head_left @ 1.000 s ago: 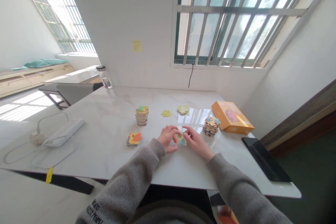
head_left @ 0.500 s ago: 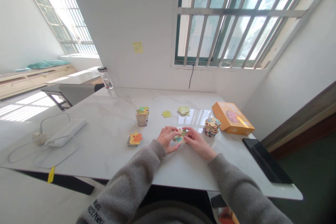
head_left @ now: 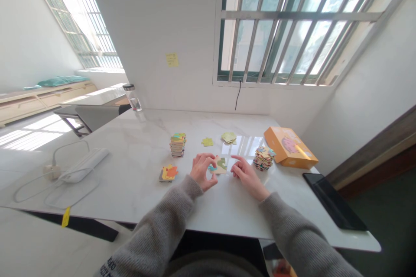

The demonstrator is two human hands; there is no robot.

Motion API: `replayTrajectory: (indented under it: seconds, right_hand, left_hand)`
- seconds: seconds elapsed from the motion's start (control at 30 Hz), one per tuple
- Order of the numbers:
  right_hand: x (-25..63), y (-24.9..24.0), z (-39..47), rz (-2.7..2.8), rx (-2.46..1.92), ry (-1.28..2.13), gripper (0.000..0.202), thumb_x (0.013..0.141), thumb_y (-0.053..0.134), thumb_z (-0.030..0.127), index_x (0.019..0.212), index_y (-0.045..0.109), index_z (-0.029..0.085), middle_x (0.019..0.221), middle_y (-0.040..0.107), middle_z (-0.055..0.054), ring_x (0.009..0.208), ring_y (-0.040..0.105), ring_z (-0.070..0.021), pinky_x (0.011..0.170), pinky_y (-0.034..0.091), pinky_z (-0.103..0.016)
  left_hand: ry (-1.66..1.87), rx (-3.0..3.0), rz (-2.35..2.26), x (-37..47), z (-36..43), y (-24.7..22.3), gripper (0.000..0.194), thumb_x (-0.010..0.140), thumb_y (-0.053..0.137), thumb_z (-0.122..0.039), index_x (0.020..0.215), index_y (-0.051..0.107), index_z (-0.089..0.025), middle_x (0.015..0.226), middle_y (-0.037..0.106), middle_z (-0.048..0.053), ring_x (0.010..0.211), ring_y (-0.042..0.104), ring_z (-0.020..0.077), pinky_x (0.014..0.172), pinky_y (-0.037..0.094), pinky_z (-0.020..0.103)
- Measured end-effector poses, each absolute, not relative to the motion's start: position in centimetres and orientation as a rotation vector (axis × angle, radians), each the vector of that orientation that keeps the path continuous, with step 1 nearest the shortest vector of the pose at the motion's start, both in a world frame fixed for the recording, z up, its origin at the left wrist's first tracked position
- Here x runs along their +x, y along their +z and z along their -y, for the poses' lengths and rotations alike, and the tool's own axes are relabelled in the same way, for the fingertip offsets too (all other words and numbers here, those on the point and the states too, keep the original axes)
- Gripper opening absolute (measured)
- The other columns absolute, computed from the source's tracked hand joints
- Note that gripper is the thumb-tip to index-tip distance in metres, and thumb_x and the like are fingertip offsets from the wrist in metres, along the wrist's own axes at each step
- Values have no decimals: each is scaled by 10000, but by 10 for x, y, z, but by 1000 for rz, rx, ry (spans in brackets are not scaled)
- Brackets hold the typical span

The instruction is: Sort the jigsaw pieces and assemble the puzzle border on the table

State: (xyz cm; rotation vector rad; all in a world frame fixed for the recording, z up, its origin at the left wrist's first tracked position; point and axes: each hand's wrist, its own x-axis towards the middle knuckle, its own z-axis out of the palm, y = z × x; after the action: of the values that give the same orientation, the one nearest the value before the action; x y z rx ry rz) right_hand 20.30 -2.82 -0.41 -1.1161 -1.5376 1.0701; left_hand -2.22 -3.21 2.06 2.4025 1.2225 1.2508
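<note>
Some light puzzle pieces (head_left: 221, 165) with green and blue printing lie on the table between my two hands. My left hand (head_left: 202, 171) curves at their left edge, thumb and fingers apart; whether a fingertip touches them I cannot tell. To their right, my right hand (head_left: 247, 176) is off the pieces, index finger stretched out and the other fingers bent, holding nothing. A tall stack of puzzle pieces (head_left: 177, 145) stands beyond my left hand. Nearer, at left, lies a low pile with an orange picture (head_left: 168, 173). Another stack of pieces (head_left: 263, 158) rises beside my right hand.
Past my hands lie a single yellow-green piece (head_left: 207, 142) and a small pale-green pile (head_left: 229, 138). An orange box (head_left: 290, 147) and a black tablet-like slab (head_left: 334, 201) are at right. A power strip with cables (head_left: 85, 165) and a bottle (head_left: 132, 98) are at left.
My right hand has let go of the pieces and drawn to the right. My left hand has shifted slightly left and opened, so the pieces lie more exposed.
</note>
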Motion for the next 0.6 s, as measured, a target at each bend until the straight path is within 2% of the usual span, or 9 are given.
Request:
replayTrajectory:
  seconds: [0.23,0.4,0.6]
  right_hand:
    - [202,-3,30,1565,-1123,1069,433,897,524,384,1277,495,179,746,559,30,662,546,-143,656,447,-295]
    - [202,-6,29,1586,-1118,1060,433,899,515,383,1279,489,176,734,546,36,649,532,-141,644,430,-292]
    - [203,-8,28,1585,-1128,1054,434,895,512,386,1276,488,178,729,545,35,636,528,-144,629,427,-294]
  left_hand:
    - [1413,2334,-1379,-87,8,58,190,680,581,-150,840,517,-227,1108,626,65,1099,546,271,1048,378,458]
    - [1246,2315,-1654,-150,-49,66,193,654,606,-201,839,552,-220,1144,633,59,1110,521,290,1058,356,493]
    - [1118,2238,-1677,-182,-86,55,210,655,593,-222,862,556,-222,1199,642,44,1142,506,282,1039,373,482]
